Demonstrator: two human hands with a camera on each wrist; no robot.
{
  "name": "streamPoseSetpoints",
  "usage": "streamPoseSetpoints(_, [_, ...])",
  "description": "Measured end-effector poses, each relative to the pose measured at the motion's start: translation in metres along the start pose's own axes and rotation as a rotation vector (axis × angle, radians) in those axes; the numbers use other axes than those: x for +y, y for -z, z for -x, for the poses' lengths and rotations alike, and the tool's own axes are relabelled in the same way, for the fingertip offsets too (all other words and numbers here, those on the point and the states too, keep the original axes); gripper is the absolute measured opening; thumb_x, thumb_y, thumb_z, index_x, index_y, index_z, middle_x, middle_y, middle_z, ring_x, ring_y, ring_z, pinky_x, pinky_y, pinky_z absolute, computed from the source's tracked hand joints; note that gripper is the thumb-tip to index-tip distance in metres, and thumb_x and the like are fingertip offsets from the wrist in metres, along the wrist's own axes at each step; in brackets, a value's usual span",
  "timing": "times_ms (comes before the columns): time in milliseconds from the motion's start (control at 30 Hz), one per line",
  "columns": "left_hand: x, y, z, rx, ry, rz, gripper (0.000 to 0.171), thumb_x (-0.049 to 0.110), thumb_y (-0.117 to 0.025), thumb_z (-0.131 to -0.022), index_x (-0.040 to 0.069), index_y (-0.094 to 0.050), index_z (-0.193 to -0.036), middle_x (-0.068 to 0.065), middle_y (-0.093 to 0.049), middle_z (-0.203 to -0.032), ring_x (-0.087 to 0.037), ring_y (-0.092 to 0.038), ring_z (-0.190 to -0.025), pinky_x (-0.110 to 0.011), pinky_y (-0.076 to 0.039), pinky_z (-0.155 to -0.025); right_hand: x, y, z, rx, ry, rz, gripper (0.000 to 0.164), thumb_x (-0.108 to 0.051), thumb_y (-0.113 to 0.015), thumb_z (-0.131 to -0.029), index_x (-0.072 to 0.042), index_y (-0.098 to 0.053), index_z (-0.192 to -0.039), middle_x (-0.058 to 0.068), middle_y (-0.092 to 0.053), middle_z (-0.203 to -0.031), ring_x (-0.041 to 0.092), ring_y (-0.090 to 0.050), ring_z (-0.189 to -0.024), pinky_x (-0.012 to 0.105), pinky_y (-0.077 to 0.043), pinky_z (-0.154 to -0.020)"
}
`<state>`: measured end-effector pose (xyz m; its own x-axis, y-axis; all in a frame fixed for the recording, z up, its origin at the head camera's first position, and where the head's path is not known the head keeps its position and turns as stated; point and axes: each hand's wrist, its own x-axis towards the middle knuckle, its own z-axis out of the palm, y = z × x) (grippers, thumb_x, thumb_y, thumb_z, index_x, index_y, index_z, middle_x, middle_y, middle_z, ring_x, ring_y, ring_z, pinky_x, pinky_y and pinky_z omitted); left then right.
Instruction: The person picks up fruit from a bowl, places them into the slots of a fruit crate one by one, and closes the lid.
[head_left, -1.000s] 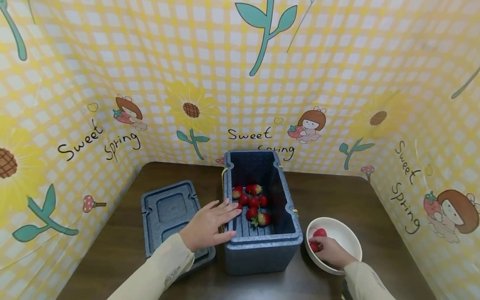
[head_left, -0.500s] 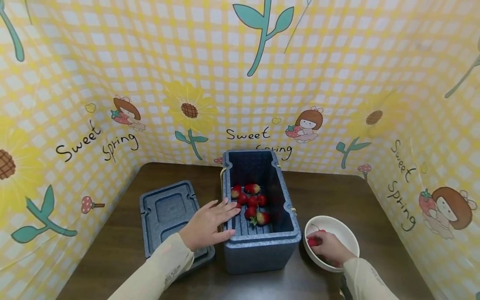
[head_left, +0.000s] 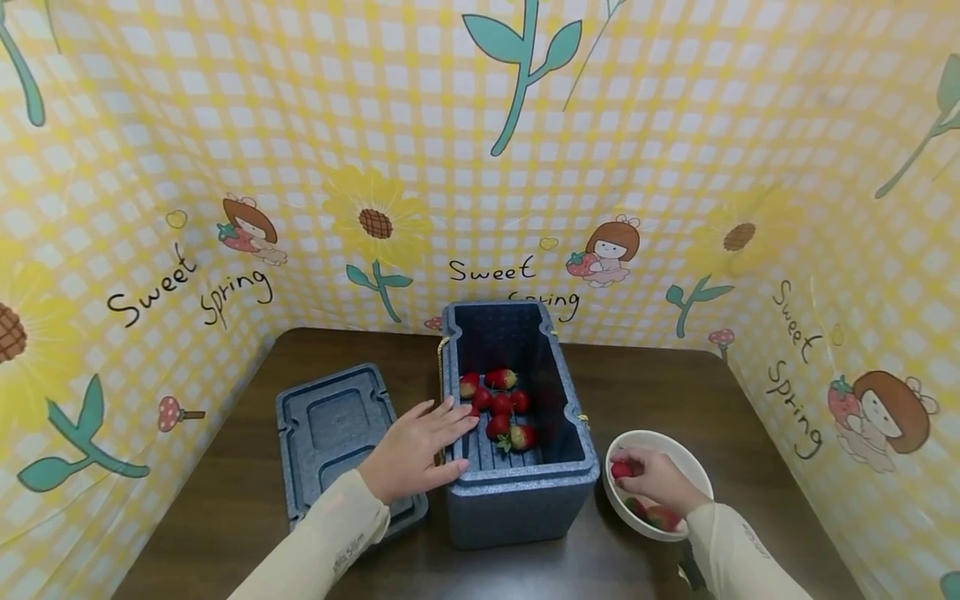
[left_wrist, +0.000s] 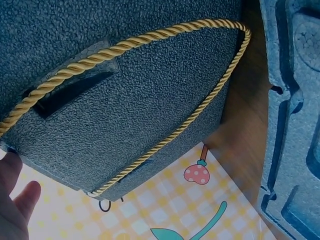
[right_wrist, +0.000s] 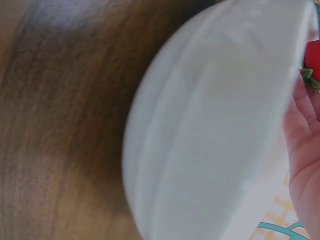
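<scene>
My right hand (head_left: 658,479) pinches a red strawberry (head_left: 621,470) over the left side of a white bowl (head_left: 703,477). In the right wrist view its green leaves show beside the fingers. More strawberries (head_left: 663,517) lie in the bowl, below the hand. My left hand (head_left: 416,446) rests on the left rim of a dark grey foam box (head_left: 521,515), fingers spread and reaching slightly inside. Several red strawberries (head_left: 501,403) are on the ribbed bottom of the box; the fingertips partly cover one at the left wall.
The box's grey lid (head_left: 341,417) lies on the brown table (head_left: 645,383) to the left, partly under the left forearm. A gold cord (left_wrist: 165,34) hangs on the box's left side. Checked yellow cloth (head_left: 420,108) encloses the table's back and sides.
My right hand has lifted a little inside the bowl with the strawberry between its fingers, uncovering other strawberries beneath. The left hand stays on the box rim. The head view has shifted slightly.
</scene>
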<state>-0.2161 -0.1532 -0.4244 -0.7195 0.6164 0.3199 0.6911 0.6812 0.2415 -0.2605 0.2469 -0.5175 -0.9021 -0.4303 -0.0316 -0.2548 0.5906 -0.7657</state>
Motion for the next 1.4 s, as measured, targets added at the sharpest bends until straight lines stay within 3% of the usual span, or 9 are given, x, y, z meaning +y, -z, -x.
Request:
streamPoseSetpoints(200, [0.0,-0.001,0.001,0.005,0.005,0.006,0.052,0.037,-0.056,-0.092,0.006,-0.057,-0.133,-0.008,-0.053,-0.138,-0.028,-0.043,-0.132,-0.054,-0.034,-0.105,-0.009,0.007,-0.003,0.016,0.029,0.052,0.029,-0.006,-0.073,-0.079,0.006,-0.066,-0.104,0.009,-0.069,-0.089,0.016,-0.062,-0.077,0.022,-0.053,-0.072])
streamPoseSetpoints(533, [0.0,0.0,0.001,-0.003,0.046,0.061,0.052,0.035,-0.059,-0.09,0.007,-0.057,-0.134,-0.01,-0.053,-0.138,-0.028,-0.041,-0.133,-0.055,-0.032,-0.106,-0.028,0.028,-0.011,0.025,-0.114,0.027,0.035,-0.009,-0.073,-0.08,0.001,-0.065,-0.112,0.009,-0.066,-0.096,0.022,-0.06,-0.084,0.035,-0.056,-0.074])
streamPoseSetpoints(667, [0.001,0.0,0.0,-0.003,0.059,0.078,0.052,0.036,-0.058,-0.09,0.007,-0.058,-0.133,-0.01,-0.054,-0.137,-0.029,-0.042,-0.133,-0.056,-0.031,-0.106,-0.035,0.037,-0.018,0.036,-0.116,0.037,0.036,-0.009,-0.072,-0.081,0.002,-0.064,-0.114,0.01,-0.066,-0.097,0.021,-0.06,-0.083,0.035,-0.056,-0.076])
streamPoseSetpoints(1133, [0.003,0.001,0.0,0.021,0.072,0.068,0.049,0.032,-0.06,-0.09,0.006,-0.059,-0.132,-0.009,-0.054,-0.137,-0.027,-0.043,-0.132,-0.056,-0.033,-0.105,-0.071,0.062,-0.045,0.064,0.063,0.086,0.029,-0.007,-0.07,-0.083,0.005,-0.065,-0.109,0.006,-0.066,-0.087,0.018,-0.058,-0.075,0.023,-0.051,-0.068])
streamPoseSetpoints(1400, [0.004,-0.002,-0.002,0.018,0.062,0.071,0.048,0.029,-0.06,-0.09,0.006,-0.059,-0.132,-0.01,-0.054,-0.137,-0.028,-0.043,-0.132,-0.057,-0.033,-0.105,-0.093,0.077,-0.066,0.072,0.094,0.121,0.029,-0.01,-0.071,-0.083,0.004,-0.065,-0.107,0.005,-0.065,-0.084,0.016,-0.056,-0.073,0.024,-0.049,-0.065])
